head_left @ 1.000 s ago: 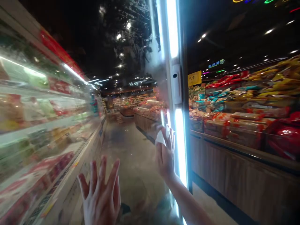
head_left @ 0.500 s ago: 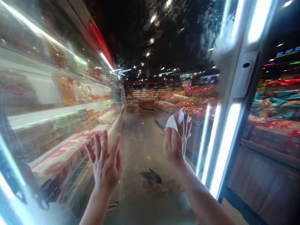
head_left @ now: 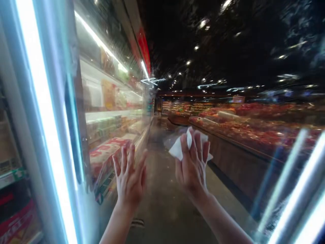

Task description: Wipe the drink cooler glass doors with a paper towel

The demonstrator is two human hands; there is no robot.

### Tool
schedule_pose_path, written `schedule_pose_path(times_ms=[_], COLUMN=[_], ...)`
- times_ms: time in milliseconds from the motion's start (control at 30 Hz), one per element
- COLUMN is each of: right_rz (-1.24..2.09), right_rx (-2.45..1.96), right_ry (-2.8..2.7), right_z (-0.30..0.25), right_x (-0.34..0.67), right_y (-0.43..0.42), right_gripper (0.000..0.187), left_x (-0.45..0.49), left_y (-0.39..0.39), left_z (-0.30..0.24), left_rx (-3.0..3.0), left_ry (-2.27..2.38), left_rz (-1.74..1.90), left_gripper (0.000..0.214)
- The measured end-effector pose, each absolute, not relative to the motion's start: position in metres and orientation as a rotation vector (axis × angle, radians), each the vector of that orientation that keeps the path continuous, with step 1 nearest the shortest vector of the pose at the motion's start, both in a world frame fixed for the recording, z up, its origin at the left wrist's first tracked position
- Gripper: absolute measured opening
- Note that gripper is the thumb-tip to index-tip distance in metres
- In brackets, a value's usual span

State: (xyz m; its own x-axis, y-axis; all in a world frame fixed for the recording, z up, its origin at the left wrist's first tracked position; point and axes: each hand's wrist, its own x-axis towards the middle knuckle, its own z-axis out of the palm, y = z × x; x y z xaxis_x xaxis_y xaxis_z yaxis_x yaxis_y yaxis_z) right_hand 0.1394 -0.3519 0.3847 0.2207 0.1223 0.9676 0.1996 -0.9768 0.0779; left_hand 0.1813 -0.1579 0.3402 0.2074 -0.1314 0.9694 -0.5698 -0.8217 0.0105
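My right hand (head_left: 191, 173) has the wipe (head_left: 176, 149), its fingers (head_left: 185, 146) laid long over it and gripping it, with a fold of white poking up between them and loose corners sticking out on both sides. I expect it to weigh next to nothing: thin, limp, quick to crease, and likely to tear if I drag it hard, more so if it is wet, which I can't tell. The best hold, I think, is flat under all my fingers, with a fold pinched between two of them so that it doesn't slide out.

My left hand (head_left: 130, 183), left of the wipe, is bare, its fingers spread and holding nothing; whether they touch anything I can't tell. A clear pane seems to stand by the wipe, judging by the smears (head_left: 302, 47) above and right of it; glass like that should be hard and slick.

Far left of the wipe runs a glaring light strip (head_left: 45, 112), with lit shelves (head_left: 100, 117) between the two. Right of the wipe is a long stand (head_left: 228, 162) heaped with blurred reddish goods (head_left: 254, 122); below it, the floor (head_left: 165, 206).
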Motion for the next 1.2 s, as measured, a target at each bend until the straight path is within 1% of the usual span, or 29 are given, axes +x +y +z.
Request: schedule_pose_path(times_ms=[67, 133, 167, 233, 300, 367, 433, 533, 600, 667, 800, 867, 900, 967, 1033, 1100, 1133, 1200], right_rz=[-1.918, -1.914, -1.899, -1.831, -1.728, -1.635, -1.62, -1.739, -1.815, -1.814, -1.625, -1.561, -1.561, -1.62, -1.722, -1.809, -1.836, -1.833], right_rx=[-2.36, -2.373, -2.406, -2.5, -2.582, -2.638, -2.678, -2.659, -2.628, -2.637, -2.735, -2.742, -2.732, -2.692, -2.65, -2.623, -2.622, -2.664], right_ry=[-0.333, -0.366, -0.401, -0.574, -0.852, -1.094, -1.169, -1.07, -0.993, -1.004, -1.353, -1.527, -1.568, -1.551, -1.382, -1.16, -1.076, -1.037], right_z=[0.424, 0.423, 0.408, 0.361, 0.318, 0.305, 0.33, 0.402, 0.432, 0.429, 0.365, 0.354, 0.361, 0.399, 0.451, 0.488, 0.493, 0.473], right_x=[0.146, 0.149, 0.149, 0.147, 0.144, 0.145, 0.15, 0.161, 0.166, 0.168, 0.166, 0.168, 0.17, 0.174, 0.179, 0.18, 0.178, 0.171], right_y=[-0.335, -0.32, -0.314, -0.307, -0.305, -0.303, -0.297, -0.279, -0.267, -0.259, -0.258, -0.262, -0.263, -0.264, -0.263, -0.264, -0.265, -0.271], right_gripper=[0.079, 0.076, 0.075, 0.07, 0.06, 0.048, 0.043, 0.048, 0.053, 0.055, 0.057, 0.058, 0.058, 0.058, 0.057, 0.057, 0.056, 0.056], left_x=[0.188, 0.19, 0.189, 0.187, 0.186, 0.188, 0.192, 0.201, 0.202, 0.2, 0.196, 0.197, 0.199, 0.203, 0.204, 0.203, 0.2, 0.192], left_y=[-0.147, -0.137, -0.132, -0.124, -0.116, -0.109, -0.101, -0.093, -0.09, -0.088, -0.081, -0.078, -0.076, -0.073, -0.074, -0.08, -0.084, -0.094], left_z=[0.359, 0.355, 0.345, 0.316, 0.292, 0.286, 0.302, 0.343, 0.358, 0.35, 0.294, 0.283, 0.287, 0.311, 0.344, 0.366, 0.367, 0.349], left_rx=[2.091, 2.075, 2.077, 2.093, 2.101, 2.11, 2.115, 2.085, 2.067, 2.076, 2.122, 2.133, 2.129, 2.112, 2.08, 2.06, 2.056, 2.077], left_ry=[-0.583, -0.549, -0.543, -0.545, -0.571, -0.61, -0.623, -0.58, -0.553, -0.537, -0.507, -0.496, -0.501, -0.52, -0.522, -0.497, -0.494, -0.517], left_rz=[1.654, 1.653, 1.65, 1.641, 1.643, 1.657, 1.685, 1.726, 1.721, 1.687, 1.63, 1.644, 1.663, 1.698, 1.721, 1.697, 1.678, 1.633], left_gripper=[0.073, 0.075, 0.076, 0.079, 0.079, 0.078, 0.078, 0.078, 0.077, 0.077, 0.082, 0.083, 0.083, 0.08, 0.077, 0.075, 0.075, 0.078])
